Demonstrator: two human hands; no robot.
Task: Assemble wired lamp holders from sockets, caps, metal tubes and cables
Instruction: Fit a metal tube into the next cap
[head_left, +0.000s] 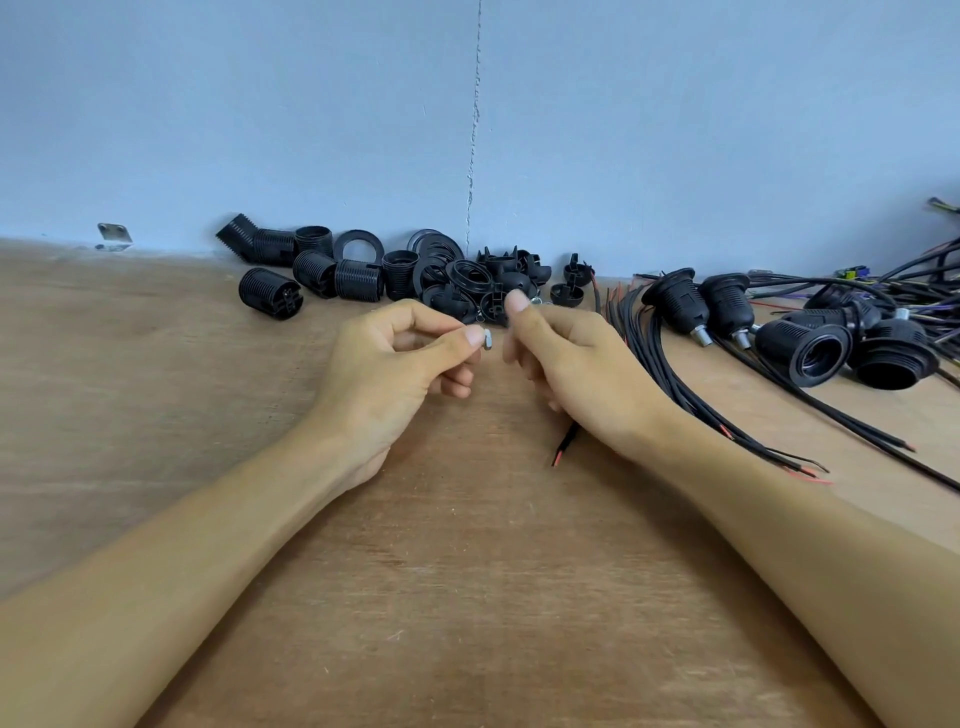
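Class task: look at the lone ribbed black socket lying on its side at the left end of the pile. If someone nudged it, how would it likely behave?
The ribbed socket is cylindrical and lies on its side on the flat wooden table, so it would probably roll rather than slide. It looks like hollow moulded plastic, so likely light and stiff. Its ridges should give fingers fair grip.

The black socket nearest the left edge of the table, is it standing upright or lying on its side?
Lying on its side. The socket rests with its ribbed wall on the wooden table, its closed end facing the camera.

Black sockets, blue wall
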